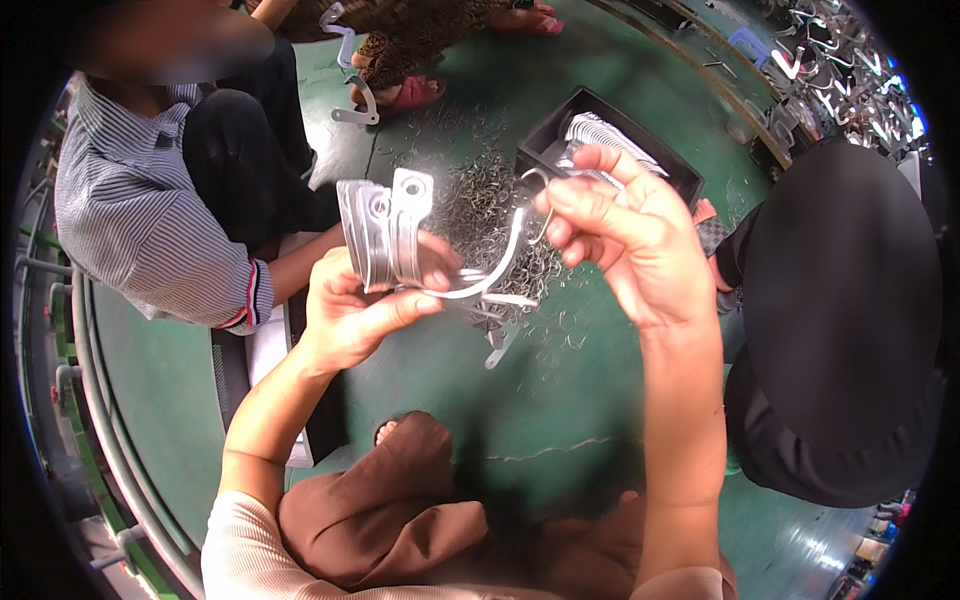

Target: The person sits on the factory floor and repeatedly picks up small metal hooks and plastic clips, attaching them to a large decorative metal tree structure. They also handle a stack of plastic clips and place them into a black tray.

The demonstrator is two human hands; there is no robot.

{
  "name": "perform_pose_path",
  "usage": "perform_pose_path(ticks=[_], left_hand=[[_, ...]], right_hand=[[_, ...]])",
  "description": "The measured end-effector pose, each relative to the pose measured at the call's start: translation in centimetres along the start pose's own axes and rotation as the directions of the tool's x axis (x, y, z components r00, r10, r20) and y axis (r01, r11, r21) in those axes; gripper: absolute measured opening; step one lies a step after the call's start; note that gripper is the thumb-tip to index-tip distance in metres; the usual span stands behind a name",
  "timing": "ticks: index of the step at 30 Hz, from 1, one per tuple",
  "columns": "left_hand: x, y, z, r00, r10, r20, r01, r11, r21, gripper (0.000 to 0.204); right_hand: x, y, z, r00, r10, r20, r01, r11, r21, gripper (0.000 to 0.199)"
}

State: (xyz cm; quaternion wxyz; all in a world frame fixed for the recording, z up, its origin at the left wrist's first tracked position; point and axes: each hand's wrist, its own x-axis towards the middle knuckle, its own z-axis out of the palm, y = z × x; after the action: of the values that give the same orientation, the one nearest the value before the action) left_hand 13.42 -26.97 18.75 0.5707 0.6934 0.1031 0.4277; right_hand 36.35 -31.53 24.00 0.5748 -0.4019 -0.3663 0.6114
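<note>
My left hand [345, 315] is closed round a stack of curved, shiny metal brackets [372, 230] with holes in their end tabs. One bracket's curved arm reaches out to the right, toward my other hand. Between the thumb and fingers of my right hand [640, 235] is a thin bent wire clip [548, 222], held just right of that arm. Below and behind the brackets, a heap of similar wire clips [480, 190] lies on the green floor. Motion blurs parts of the stack.
Beyond my right hand stands a black bin [549, 122] holding stacked metal parts. A person in a striped shirt [140, 220] sits at left; another in dark clothes [840, 330] is at right. Many metal brackets [830, 65] are piled at the far right. A railing [110, 430] curves along the left.
</note>
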Motion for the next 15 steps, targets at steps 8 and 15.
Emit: perform_pose_path(ticks=[8,15], left_hand=[[0.5,0.4,1.2,0.995,-0.095,-0.001,0.095,0.990,-0.107,0.012],[4.9,3.3,1.3,0.899,-0.324,-0.293,0.306,0.946,-0.109,0.021]], right_hand=[[-2.4,-1.1,2.0,0.965,-0.228,-0.129,0.237,0.970,0.058,0.027],[-4.2,-3.3,2.7,0.863,-0.494,-0.108,0.491,0.869,-0.054,0.027]])
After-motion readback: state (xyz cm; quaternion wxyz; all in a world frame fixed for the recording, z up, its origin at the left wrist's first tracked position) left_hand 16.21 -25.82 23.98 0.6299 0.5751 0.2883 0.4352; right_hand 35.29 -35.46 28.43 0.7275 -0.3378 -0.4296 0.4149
